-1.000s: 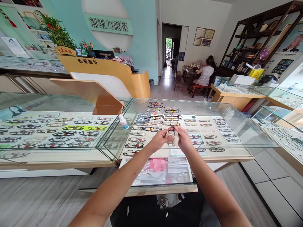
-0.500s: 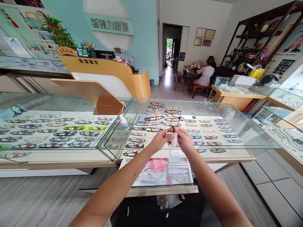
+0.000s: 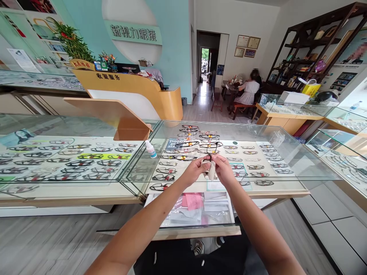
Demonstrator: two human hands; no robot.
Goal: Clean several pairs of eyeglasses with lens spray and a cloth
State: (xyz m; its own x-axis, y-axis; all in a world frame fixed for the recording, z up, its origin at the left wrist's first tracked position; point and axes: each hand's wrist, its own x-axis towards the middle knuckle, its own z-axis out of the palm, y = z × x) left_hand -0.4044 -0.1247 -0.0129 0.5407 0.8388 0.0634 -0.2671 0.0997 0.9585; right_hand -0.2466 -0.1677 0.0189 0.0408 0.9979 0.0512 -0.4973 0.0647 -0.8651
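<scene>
Dark-framed eyeglasses (image 3: 211, 149) are held up over the glass display case, their thin temples pointing away from me. A pale grey-beige cloth (image 3: 211, 174) is wrapped about the lower part of the frame and hangs between my hands. My left hand (image 3: 195, 169) is closed, its thumb pressing the cloth against the glasses. Fingers of my right hand (image 3: 223, 167) pinch the frame from the other side. Cloth and fingers hide most of the lenses. A small white bottle with a blue label (image 3: 150, 149) stands on the glass to the left.
Rows of eyeglasses lie inside the display case (image 3: 286, 187). Below my forearms an open drawer (image 3: 231, 214) holds pink papers and clear plastic bags. A brown angled stand (image 3: 126, 120) is at the left. Two people (image 3: 249, 91) sit at a table far back.
My hands stay in nearly the same place, still gripping the glasses and cloth. The fingers and the cloth have shifted only slightly; the camera view has tilted a little.
</scene>
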